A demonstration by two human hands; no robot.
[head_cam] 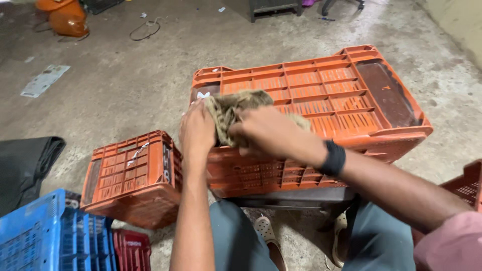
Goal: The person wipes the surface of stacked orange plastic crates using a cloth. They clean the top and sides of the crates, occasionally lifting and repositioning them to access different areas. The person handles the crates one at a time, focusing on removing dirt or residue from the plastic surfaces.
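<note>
Rag (pixel 236 108), brownish and crumpled, lies bunched on the near edge of the upturned orange crate (pixel 326 90). Both hands clutch it: left hand (pixel 197 129) and right hand (pixel 268 133) have fingers curled into the cloth, apparently gathering it.

A rag (pixel 236 108) lies on the large upturned crate (pixel 321 90), smaller crate (pixel 133 173) left.

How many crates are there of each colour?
Orange crates: 3, the big upturned crate under the hands, a smaller one to its left, and one only partly seen at the right edge
Blue crates: 1
Red crates: 1
Total: 5 crates

The left hand and right hand both hold a brownish cloth on the big one.
</note>
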